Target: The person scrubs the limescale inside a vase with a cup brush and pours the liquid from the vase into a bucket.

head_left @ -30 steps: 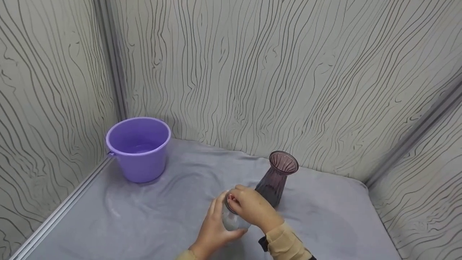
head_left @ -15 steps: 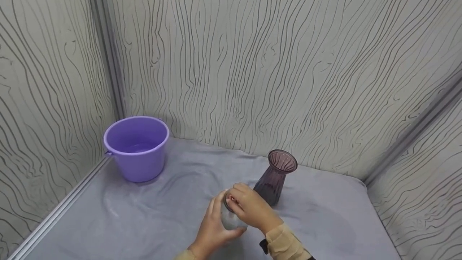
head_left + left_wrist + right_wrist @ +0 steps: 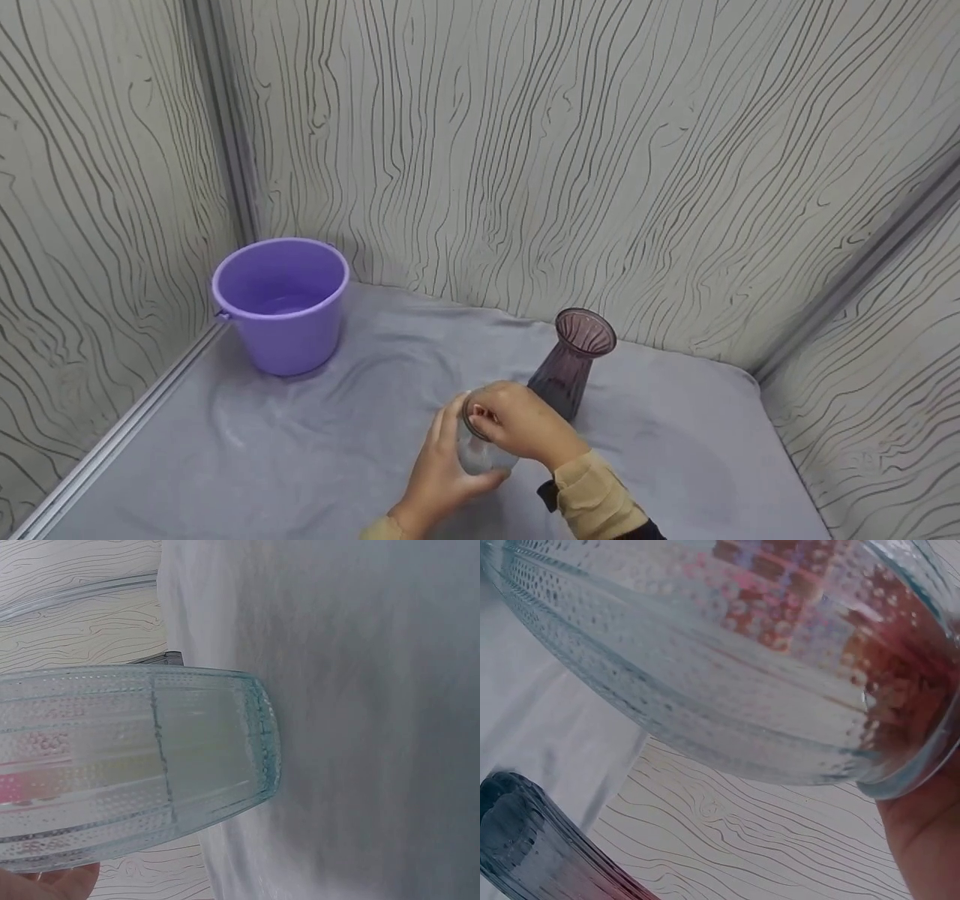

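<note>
My left hand [image 3: 442,469] grips a clear, dotted glass vase [image 3: 474,455] round its side, thumb near and fingers on the far side. The vase is tilted; its base [image 3: 262,735] fills the middle of the left wrist view. My right hand [image 3: 517,424] is at the vase's mouth, fingers curled down inside the rim [image 3: 466,420]. Through the glass, a blurred pink and yellowish thing [image 3: 45,780] shows inside, apparently held by the right fingers; its kind is unclear. Just behind the right hand stands a purple ribbed glass vase [image 3: 566,367], its lower part partly covered.
A purple bucket [image 3: 285,337] stands at the back left, near the corner. Grey cloth [image 3: 315,450] covers the table. Wood-patterned panels [image 3: 450,150] rise behind and at both sides. A metal rail [image 3: 135,420] runs along the left edge.
The right hand has turned slightly at the vase's mouth, with its fingers still inside. The left hand keeps its grip. The whole scene has shifted a little in the head view.
</note>
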